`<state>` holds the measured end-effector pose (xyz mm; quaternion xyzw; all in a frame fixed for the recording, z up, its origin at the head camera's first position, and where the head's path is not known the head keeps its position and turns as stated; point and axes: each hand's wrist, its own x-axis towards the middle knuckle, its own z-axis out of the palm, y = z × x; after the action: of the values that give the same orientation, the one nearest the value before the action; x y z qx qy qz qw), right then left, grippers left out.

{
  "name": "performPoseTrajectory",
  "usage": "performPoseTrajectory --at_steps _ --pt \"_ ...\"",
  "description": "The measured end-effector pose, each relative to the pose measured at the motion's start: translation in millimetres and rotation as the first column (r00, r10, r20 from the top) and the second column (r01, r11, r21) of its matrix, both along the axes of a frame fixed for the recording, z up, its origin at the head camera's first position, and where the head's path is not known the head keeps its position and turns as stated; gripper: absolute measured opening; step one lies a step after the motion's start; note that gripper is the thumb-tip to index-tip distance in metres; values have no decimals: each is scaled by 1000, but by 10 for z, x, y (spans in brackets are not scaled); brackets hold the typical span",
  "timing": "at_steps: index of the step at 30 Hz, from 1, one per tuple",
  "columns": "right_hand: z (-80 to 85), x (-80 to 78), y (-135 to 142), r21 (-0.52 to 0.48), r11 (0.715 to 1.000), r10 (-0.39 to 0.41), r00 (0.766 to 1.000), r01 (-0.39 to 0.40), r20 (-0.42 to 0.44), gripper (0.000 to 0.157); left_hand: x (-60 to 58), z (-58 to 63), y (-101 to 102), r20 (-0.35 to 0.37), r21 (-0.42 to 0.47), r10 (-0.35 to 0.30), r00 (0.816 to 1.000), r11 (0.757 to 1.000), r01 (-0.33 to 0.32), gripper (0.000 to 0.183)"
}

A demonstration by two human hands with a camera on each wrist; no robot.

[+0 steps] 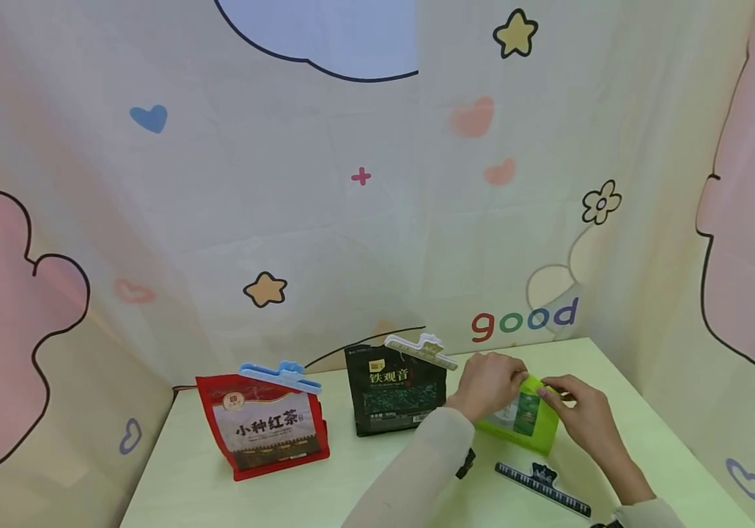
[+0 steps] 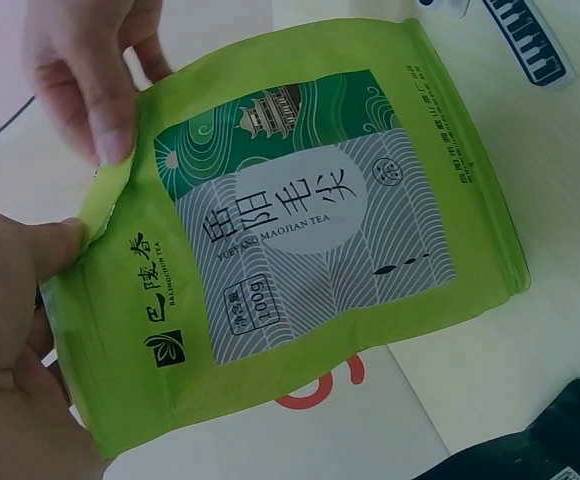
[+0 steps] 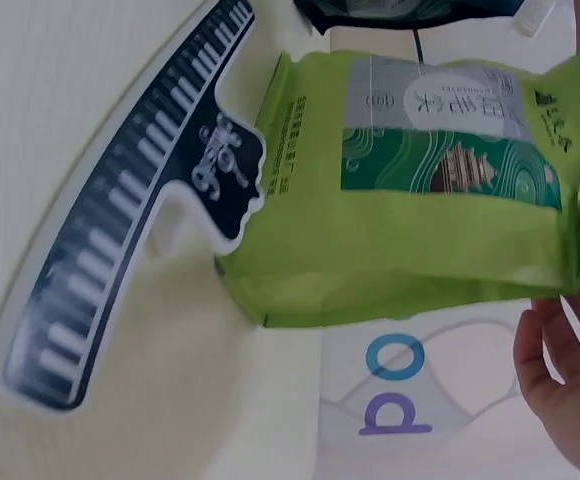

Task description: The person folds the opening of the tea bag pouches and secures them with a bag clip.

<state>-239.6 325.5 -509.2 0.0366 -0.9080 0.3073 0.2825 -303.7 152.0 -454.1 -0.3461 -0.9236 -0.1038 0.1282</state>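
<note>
A bright green tea bag with a green and silver label stands at the table's right side, its top edge between both hands. My left hand pinches the top edge at one side, thumb on the front face in the left wrist view. With thumb and fingers, my right hand pinches the other part of that edge. A flap of the top is folded over between them. Close in front of the bag lies a dark clip with a piano-key pattern, touched by neither hand.
At the left stands a red tea bag with a blue clip across its top. Between it and my left hand is a black tea bag wearing a white clip. A printed curtain hangs behind the table.
</note>
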Motion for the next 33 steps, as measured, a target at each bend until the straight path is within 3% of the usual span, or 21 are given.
performPoseTrajectory --at_steps 11,20,24,29,33 --pt "-33 -19 113 19 1000 20 1000 -19 -13 11 -22 34 -36 26 14 -4 1000 1000 4 22" --pt "-47 24 93 -25 996 85 989 -83 117 19 15 -66 -35 42 -8 -16 999 1000 17 21" --pt "-11 -10 85 -14 992 129 986 -128 104 23 6 -37 -32 45 4 -33 998 999 33 21" --pt "7 -33 93 -11 992 124 985 -124 121 21 -5 -27 -26 74 21 -64 995 998 63 20" --pt "-12 -57 72 -24 990 141 986 -140 88 18 -22 -31 -22 76 -7 -48 996 999 48 20"
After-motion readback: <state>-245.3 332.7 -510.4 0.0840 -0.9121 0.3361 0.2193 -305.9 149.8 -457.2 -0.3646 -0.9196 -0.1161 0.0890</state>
